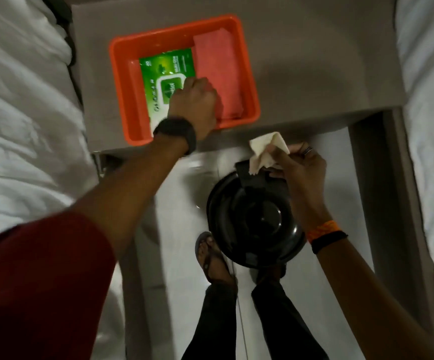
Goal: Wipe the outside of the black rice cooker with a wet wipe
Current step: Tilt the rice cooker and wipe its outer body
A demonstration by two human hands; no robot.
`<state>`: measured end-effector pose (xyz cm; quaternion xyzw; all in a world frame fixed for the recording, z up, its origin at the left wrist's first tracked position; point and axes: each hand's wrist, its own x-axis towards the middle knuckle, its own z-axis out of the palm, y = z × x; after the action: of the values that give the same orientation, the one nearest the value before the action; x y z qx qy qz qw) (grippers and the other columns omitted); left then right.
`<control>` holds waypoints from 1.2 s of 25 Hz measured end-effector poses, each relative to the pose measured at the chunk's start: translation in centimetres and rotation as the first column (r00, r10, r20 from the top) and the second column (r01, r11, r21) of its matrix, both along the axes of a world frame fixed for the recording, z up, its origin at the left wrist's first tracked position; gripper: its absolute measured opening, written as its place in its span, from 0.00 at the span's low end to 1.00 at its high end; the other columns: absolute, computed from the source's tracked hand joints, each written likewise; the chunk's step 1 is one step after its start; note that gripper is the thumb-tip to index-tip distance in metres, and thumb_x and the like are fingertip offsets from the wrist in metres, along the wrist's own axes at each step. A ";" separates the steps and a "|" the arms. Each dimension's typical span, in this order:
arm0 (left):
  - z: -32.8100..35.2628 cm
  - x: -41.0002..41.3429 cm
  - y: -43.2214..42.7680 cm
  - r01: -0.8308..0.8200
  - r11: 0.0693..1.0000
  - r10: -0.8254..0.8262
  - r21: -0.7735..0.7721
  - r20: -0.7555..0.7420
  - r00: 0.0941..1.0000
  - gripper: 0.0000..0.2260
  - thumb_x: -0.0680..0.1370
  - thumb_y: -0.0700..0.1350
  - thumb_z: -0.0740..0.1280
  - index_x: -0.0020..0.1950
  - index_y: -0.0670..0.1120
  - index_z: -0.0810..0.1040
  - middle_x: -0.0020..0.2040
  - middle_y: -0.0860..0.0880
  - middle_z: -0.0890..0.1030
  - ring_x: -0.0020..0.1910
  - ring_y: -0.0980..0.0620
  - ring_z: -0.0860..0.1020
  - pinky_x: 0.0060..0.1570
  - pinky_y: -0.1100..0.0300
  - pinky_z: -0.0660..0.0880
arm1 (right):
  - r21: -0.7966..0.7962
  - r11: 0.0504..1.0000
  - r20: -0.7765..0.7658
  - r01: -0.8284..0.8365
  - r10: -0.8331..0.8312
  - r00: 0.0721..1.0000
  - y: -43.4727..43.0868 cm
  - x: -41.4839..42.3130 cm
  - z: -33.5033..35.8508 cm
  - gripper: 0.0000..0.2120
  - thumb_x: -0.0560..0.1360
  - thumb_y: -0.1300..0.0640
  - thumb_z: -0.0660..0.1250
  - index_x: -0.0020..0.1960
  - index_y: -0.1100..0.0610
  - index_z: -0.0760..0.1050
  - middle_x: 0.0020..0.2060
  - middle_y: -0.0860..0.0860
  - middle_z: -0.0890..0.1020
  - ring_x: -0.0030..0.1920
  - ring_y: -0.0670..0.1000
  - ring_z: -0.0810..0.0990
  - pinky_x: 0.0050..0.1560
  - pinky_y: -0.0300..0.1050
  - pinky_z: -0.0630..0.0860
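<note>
The right hand [299,170] pinches a wipe [262,152] just above the cooker [254,224] on the pale floor [179,203]. The left hand [195,100], fingers curled, presses on the green pack [166,74] in the orange tray [122,87] near the grey table [314,61] edge. White beds [15,113] hem both sides, leaving a narrow aisle

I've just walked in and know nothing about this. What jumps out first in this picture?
The bright orange tub on the grey table stands out most, holding a green pack of wet wipes and a folded pink cloth; the left hand rests on the pack. Nearer the camera, the right hand holds a pale wet wipe at the edge of the shiny black rice cooker, which sits low by the person's feet.
</note>
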<state>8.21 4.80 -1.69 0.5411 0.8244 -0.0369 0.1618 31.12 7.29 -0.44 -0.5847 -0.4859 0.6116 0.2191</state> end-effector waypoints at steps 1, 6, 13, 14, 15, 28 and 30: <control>-0.2 2.8 -0.9 0.017 0.986 -0.025 0.165 0.044 0.999 0.15 0.75 0.40 0.62 0.61 0.42 0.79 0.63 0.41 0.77 0.65 0.38 0.72 0.57 0.45 0.77 | -0.007 1.000 -0.020 -0.002 0.002 1.000 0.3 1.6 -0.2 0.06 0.74 0.57 0.76 0.45 0.56 0.79 0.36 0.48 0.87 0.36 0.47 0.87 0.39 0.44 0.85; -5.2 14.2 -3.8 0.060 0.977 -0.127 0.205 0.329 0.936 0.13 0.77 0.39 0.62 0.57 0.42 0.82 0.56 0.42 0.83 0.59 0.39 0.77 0.54 0.48 0.75 | -0.004 0.998 0.329 -0.056 0.055 0.943 1.2 9.5 -3.9 0.08 0.75 0.53 0.74 0.40 0.55 0.81 0.35 0.53 0.84 0.37 0.45 0.85 0.42 0.47 0.81; -13.4 23.9 1.7 0.645 0.753 -0.534 -0.128 0.453 0.714 0.36 0.73 0.61 0.72 0.75 0.47 0.66 0.76 0.46 0.67 0.76 0.44 0.63 0.78 0.43 0.51 | -0.094 0.964 0.232 0.249 -0.222 0.947 2.0 18.8 -9.2 0.05 0.80 0.53 0.66 0.45 0.47 0.76 0.45 0.46 0.82 0.48 0.47 0.83 0.52 0.47 0.82; -14.2 25.1 2.3 0.697 0.702 -0.593 -0.147 0.420 0.687 0.38 0.71 0.64 0.72 0.75 0.48 0.65 0.76 0.47 0.66 0.76 0.44 0.63 0.77 0.41 0.50 | -0.137 0.940 0.203 0.313 -0.283 0.938 2.2 19.5 -10.1 0.05 0.81 0.55 0.65 0.47 0.48 0.76 0.45 0.47 0.82 0.49 0.48 0.83 0.54 0.48 0.83; -14.9 26.1 2.9 0.735 0.654 -0.638 -0.179 0.391 0.663 0.41 0.68 0.67 0.72 0.75 0.50 0.65 0.76 0.47 0.66 0.75 0.43 0.64 0.76 0.39 0.51 | -0.183 0.910 0.179 0.372 -0.341 0.923 2.4 20.2 -11.0 0.05 0.81 0.57 0.65 0.48 0.49 0.76 0.46 0.47 0.82 0.50 0.49 0.82 0.55 0.49 0.83; -10.1 20.6 -1.7 0.677 0.702 -0.444 -0.220 0.607 0.659 0.18 0.62 0.62 0.78 0.41 0.53 0.78 0.46 0.58 0.73 0.55 0.51 0.63 0.52 0.51 0.60 | 0.182 0.982 0.257 0.057 -0.103 0.961 -2.8 19.3 -15.5 0.05 0.83 0.53 0.62 0.55 0.53 0.75 0.43 0.36 0.82 0.43 0.35 0.81 0.44 0.35 0.81; -8.8 18.8 -3.3 0.616 0.747 -0.359 -0.251 0.628 0.690 0.16 0.63 0.60 0.79 0.41 0.54 0.79 0.46 0.58 0.72 0.54 0.54 0.63 0.53 0.52 0.59 | 0.116 0.980 0.190 -0.162 0.138 0.972 -5.6 17.8 -15.3 0.10 0.84 0.53 0.60 0.62 0.52 0.75 0.53 0.35 0.83 0.53 0.35 0.83 0.57 0.38 0.81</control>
<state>27.02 1.54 -10.50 0.6812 0.5320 -0.1118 0.4903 48.87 1.65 -15.76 -0.5838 -0.5855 0.5377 0.1648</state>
